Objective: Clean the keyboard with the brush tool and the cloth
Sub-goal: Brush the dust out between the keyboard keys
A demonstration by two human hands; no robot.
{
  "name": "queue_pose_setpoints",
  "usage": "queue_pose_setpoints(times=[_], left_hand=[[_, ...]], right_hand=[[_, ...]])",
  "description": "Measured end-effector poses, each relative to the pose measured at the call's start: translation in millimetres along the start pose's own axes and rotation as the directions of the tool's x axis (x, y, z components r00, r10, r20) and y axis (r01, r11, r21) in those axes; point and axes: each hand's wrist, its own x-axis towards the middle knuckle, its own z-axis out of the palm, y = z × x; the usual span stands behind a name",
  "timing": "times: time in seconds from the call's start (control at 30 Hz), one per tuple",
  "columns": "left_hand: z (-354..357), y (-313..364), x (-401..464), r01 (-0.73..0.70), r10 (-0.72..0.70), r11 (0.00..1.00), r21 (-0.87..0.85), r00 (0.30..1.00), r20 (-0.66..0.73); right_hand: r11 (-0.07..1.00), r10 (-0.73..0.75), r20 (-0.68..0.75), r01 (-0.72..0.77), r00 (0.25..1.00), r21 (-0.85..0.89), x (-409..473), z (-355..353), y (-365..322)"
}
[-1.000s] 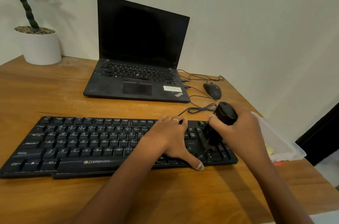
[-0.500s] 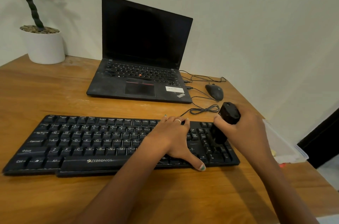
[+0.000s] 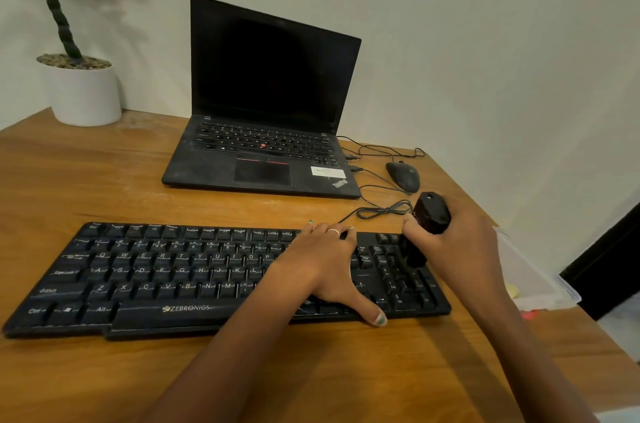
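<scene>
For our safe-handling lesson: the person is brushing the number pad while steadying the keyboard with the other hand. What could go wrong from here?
1. The left hand lies flat across keys of the keyboard; pressing down could strain keycaps.
2. The brush tool, gripped by the right hand, may flick dust toward the laptop.
3. The cable lies looped behind the keyboard; a long stroke could snag it.

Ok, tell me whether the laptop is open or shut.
Open: the laptop has its lid raised, showing a dark screen and its keys.

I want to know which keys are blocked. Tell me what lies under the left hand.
The left hand rests flat on the keyboard, right of its letter keys. The keys beneath it are covered and unreadable.
</scene>
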Motion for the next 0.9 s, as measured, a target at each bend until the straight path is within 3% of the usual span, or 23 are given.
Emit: queue_pose_setpoints(times=[0.07,0.2,0.33,0.43,0.57,0.7,0.8,0.9], left_hand=[[0.0,0.2,0.3,0.001,-0.001,1.0,0.002,1.0,0.004],[0.2,-0.2,1.1,0.005,-0.005,1.0,-0.005,1.0,0.006],[-0.3,-0.5,0.8,0.003,-0.003,1.0,0.004,1.0,0.001],[-0.1,-0.1,1.1,0.004,-0.004,1.0,-0.002,1.0,0.008],[-0.1,-1.0,1.7,0.008,-0.008,1.0,0.001,1.0,0.011],[0.4,0.0,0.8,0.01,-0.009,1.0,-0.005,1.0,0.003],[0.2,0.0,0.6,0.01,-0.01,1.0,-0.002,1.0,-0.003],[0.7,-0.6,2.0,0.008,-0.008,1.0,0.004,1.0,-0.002]], right_hand=[[0.992,0.05,0.085,-0.059,0.995,0.107,-1.3,1.9,-1.8],[1.0,-0.021,0.002,0.021,1.0,0.008,1.9,2.9,-2.0],[0.991,0.057,0.105,-0.07,0.993,0.118,5.4,5.0,-3.6],[1.0,0.004,-0.023,-0.004,1.0,-0.003,9.8,6.1,-0.5],[0.986,0.096,0.114,-0.11,0.989,0.129,11.7,9.8,0.3],[1.0,-0.004,-0.037,0.003,0.999,-0.014,14.9,11.2,-1.0],[0.996,0.039,0.038,-0.042,0.999,0.078,15.8,13.1,-2.6],[0.999,0.009,-0.039,-0.01,0.999,-0.032,15.8,11.7,-0.3]])
